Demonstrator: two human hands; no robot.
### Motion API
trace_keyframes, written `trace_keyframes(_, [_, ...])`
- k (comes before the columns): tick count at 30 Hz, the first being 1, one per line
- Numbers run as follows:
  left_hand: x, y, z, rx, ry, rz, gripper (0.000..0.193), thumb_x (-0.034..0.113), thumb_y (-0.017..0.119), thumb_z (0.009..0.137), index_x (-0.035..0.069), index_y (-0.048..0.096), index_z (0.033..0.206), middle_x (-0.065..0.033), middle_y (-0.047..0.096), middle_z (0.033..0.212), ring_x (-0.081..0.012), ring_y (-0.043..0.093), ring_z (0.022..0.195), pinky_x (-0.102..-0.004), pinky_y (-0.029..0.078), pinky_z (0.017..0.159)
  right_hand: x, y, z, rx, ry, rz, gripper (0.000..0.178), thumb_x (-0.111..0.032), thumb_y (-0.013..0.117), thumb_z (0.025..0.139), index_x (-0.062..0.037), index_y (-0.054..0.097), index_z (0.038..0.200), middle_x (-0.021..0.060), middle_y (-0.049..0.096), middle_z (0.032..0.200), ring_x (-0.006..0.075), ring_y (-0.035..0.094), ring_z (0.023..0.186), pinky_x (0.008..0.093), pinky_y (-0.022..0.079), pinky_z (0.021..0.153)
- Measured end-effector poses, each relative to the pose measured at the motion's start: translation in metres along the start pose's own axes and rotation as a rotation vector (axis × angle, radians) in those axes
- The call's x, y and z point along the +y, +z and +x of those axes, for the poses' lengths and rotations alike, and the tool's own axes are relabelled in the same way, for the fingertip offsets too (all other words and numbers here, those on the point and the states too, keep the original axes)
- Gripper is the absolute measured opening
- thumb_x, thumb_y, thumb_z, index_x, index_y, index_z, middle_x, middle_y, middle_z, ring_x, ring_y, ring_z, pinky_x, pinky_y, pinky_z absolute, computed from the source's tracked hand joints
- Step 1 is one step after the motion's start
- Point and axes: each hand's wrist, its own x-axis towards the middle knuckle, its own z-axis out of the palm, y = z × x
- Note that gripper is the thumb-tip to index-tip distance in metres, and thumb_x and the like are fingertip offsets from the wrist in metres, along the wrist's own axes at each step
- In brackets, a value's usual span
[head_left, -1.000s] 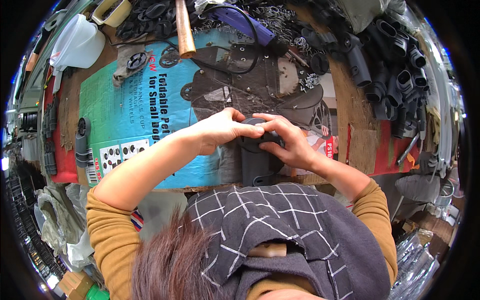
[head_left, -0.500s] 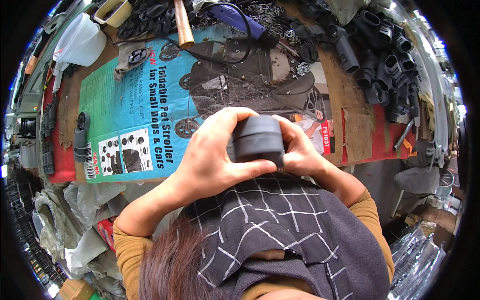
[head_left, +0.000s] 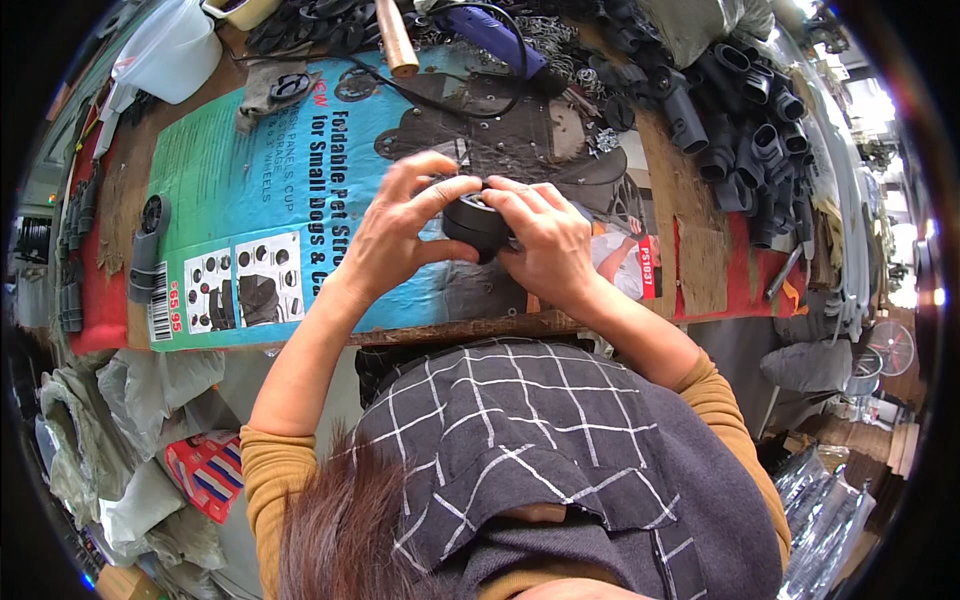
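Note:
Between my two hands, above the near part of a printed cardboard sheet [head_left: 215,190], is a round black plastic part [head_left: 474,228] that looks like a thick wheel. My left hand [head_left: 398,225] grips its left side, with the thumb low and the fingers curled at the top. From the right, my right hand [head_left: 550,235] holds it, its fingertips meeting the upper rim. A light spot shows at the part's top opening; the fingers partly hide it, and I cannot make out what it is.
At the back lie a wooden handle [head_left: 397,45], a purple power tool [head_left: 487,38] with a black cable, and small metal pieces. Heaped black tubular parts [head_left: 760,150] fill the right. On the left are a white bucket [head_left: 168,55] and a grey-black fitting [head_left: 146,250].
Both hands have moved forward, away from my body, with the black part. It has been tilted so its top opening shows, and the right fingers have come over its rim.

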Motion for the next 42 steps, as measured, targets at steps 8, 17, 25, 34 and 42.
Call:
trace_keyframes(8, [0.048,0.052,-0.046,0.251,-0.647,-0.392,0.092,0.059,0.056,0.091,-0.010,0.026,0.145,-0.0292,0.044,0.132,-0.0401,0.041,0.129,-0.0450,0.029,0.111,-0.027,0.047,-0.018,0.187,-0.177,-0.695,0.021,-0.018,0.058,0.087,-0.0054,0.065,0.102,0.0130,0.065,0.111,0.0223,0.062,0.089,0.0351,0.050,0.076])
trace_keyframes(17, [0.018,0.061,-0.016,0.247,-0.589,-0.305,0.059,0.046,0.073,0.080,0.003,0.058,0.116,-0.0183,0.060,0.112,-0.0358,0.058,0.105,-0.0418,0.048,0.090,0.004,0.004,0.002,-0.081,0.124,0.321,0.020,-0.001,0.064,0.079,0.0010,0.064,0.098,0.0189,0.059,0.114,0.0248,0.063,0.079,0.0319,0.053,0.070])
trace_keyframes(25, [0.020,0.054,-0.013,0.162,-0.565,-0.299,0.058,0.021,0.080,0.067,0.003,0.055,0.116,-0.0164,0.059,0.113,-0.0328,0.059,0.106,-0.0403,0.049,0.092,0.034,0.007,0.041,-0.698,0.836,1.004,0.050,-0.026,0.078,0.083,0.0024,0.053,0.116,0.0093,0.062,0.093,0.0128,0.059,0.082,0.0261,0.050,0.066])
trace_keyframes(34, [0.014,0.061,-0.013,0.197,-0.513,-0.289,0.058,0.014,0.079,0.064,0.004,0.056,0.116,-0.0170,0.055,0.119,-0.0331,0.055,0.112,-0.0394,0.047,0.096,0.024,0.012,0.048,-0.716,0.805,0.731,0.045,-0.024,0.078,0.077,-0.0009,0.052,0.105,0.0130,0.063,0.088,0.0184,0.062,0.080,0.0329,0.051,0.069])
trace_keyframes(42, [0.024,0.056,-0.008,0.172,-0.613,-0.327,0.052,0.018,0.078,0.068,0.005,0.057,0.113,-0.0180,0.053,0.119,-0.0349,0.054,0.113,-0.0415,0.046,0.096,0.060,0.005,0.059,-0.347,0.666,0.634,0.023,-0.021,0.071,0.083,-0.0010,0.070,0.095,0.0083,0.067,0.082,0.0160,0.064,0.077,0.0313,0.051,0.068])
